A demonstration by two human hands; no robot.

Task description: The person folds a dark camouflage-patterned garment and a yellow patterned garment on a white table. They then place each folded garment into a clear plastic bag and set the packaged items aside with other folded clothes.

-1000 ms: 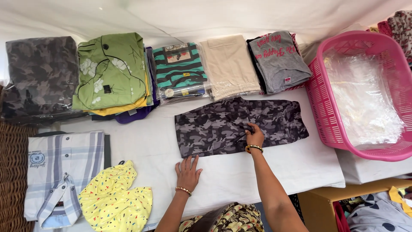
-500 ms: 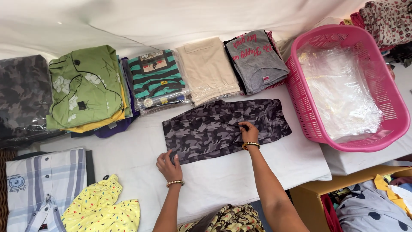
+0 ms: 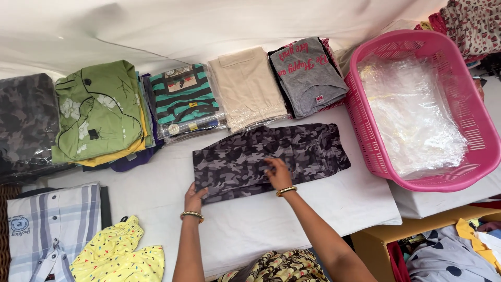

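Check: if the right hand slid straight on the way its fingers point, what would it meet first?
The right hand lies flat on the camouflage garment, fingers pointing up-left. Beyond the cloth's far edge, probably the bagged striped shirt; possibly the beige stack.

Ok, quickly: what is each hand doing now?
Left hand: open, gripping the camouflage garment edge.
Right hand: open, flat on the garment.

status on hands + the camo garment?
Left hand open, at camo garment's lower-left corner. Right hand flat on its middle. Garment flat on white table. Nothing in the way.
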